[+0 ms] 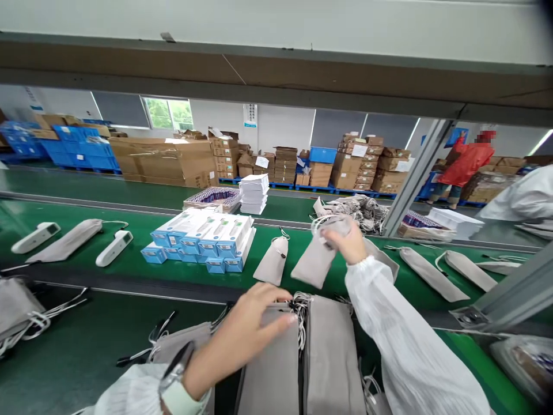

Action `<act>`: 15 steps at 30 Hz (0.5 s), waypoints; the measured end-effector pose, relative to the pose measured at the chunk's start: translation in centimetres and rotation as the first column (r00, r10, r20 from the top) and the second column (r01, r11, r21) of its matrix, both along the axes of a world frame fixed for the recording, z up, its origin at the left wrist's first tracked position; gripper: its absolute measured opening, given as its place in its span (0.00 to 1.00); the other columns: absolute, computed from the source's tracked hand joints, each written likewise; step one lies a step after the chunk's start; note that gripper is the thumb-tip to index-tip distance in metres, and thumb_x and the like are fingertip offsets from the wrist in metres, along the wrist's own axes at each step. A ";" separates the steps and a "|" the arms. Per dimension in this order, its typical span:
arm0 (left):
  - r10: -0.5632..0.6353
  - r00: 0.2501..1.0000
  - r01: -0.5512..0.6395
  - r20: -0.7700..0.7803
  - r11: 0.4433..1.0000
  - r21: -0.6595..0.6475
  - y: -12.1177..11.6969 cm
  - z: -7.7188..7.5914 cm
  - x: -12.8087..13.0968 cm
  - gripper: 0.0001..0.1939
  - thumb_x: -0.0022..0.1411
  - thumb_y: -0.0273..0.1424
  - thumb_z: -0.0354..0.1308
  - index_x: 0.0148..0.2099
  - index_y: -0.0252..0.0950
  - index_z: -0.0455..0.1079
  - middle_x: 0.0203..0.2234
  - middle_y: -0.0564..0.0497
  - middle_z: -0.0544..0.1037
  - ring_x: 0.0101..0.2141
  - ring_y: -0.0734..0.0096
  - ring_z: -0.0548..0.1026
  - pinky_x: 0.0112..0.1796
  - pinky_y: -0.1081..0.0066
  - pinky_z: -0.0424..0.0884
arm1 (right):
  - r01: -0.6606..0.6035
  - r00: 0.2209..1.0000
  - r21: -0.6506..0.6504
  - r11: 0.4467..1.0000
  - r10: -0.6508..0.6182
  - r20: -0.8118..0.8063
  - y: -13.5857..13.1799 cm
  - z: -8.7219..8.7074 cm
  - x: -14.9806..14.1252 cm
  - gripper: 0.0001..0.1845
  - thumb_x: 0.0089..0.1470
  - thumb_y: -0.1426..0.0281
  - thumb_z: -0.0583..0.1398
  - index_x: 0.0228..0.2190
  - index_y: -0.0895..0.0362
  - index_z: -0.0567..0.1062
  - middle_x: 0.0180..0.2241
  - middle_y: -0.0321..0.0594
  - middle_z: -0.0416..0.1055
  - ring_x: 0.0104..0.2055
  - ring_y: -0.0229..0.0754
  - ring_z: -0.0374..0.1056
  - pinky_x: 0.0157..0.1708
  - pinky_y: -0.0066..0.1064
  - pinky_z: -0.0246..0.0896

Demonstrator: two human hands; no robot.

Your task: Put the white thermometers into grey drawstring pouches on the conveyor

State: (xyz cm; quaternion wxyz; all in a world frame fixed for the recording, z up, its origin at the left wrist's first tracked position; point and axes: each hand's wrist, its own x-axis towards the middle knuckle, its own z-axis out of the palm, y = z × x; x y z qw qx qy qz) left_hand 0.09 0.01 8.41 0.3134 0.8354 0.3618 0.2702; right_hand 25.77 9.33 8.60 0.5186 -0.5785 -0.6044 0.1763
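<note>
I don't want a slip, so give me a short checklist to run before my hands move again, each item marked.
1. Grey pouch gripped by the right hand: ok, pinched near its corded end.
2. Left hand free: ok, open with nothing seen in it.
3. Stacked pouches near the left hand: ok.
4. Cords on the stacks neatly separated: not ok, they bunch together.
5. Held pouch empty: cannot tell, the cloth hides its inside.
6. Blue-and-white boxes apart from both hands: ok.
</note>
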 end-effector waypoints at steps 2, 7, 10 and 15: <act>-0.067 0.986 0.091 -0.154 0.984 0.153 0.0 -2.5 1.0 0.14 0.57 0.35 0.53 0.47 0.42 0.63 0.44 0.50 0.68 0.47 0.63 0.62 0.47 0.62 0.59 | 0.350 0.898 -0.235 0.907 -0.254 0.359 1.5 -1.7 3.9 0.27 0.46 0.57 0.54 0.46 0.57 0.55 0.42 0.47 0.66 0.45 0.45 0.64 0.41 0.36 0.59; -0.066 0.941 0.181 -0.333 0.927 0.329 0.0 -6.2 2.3 0.13 0.60 0.32 0.48 0.49 0.42 0.62 0.45 0.50 0.68 0.47 0.62 0.63 0.47 0.60 0.60 | 0.376 0.827 -0.433 0.819 -0.085 0.557 2.4 -7.6 5.4 0.33 0.38 0.63 0.62 0.47 0.60 0.61 0.43 0.51 0.66 0.47 0.51 0.62 0.44 0.36 0.55; -0.034 0.934 0.164 -0.357 0.926 0.340 0.1 -6.5 2.1 0.13 0.61 0.32 0.47 0.48 0.43 0.62 0.45 0.50 0.68 0.47 0.62 0.63 0.47 0.60 0.60 | 0.316 0.799 -0.454 0.833 0.024 0.601 2.7 -7.8 3.5 0.39 0.37 0.59 0.62 0.51 0.55 0.58 0.48 0.48 0.63 0.50 0.51 0.59 0.46 0.39 0.54; 0.002 0.942 0.123 -0.337 0.929 0.348 0.2 -6.6 1.9 0.12 0.61 0.32 0.47 0.47 0.44 0.62 0.42 0.51 0.68 0.44 0.63 0.65 0.44 0.62 0.61 | 0.160 0.747 -0.008 0.987 -0.116 0.655 -0.5 -1.9 -0.1 0.23 0.51 0.64 0.53 0.49 0.55 0.62 0.52 0.48 0.58 0.55 0.49 0.52 0.49 0.44 0.51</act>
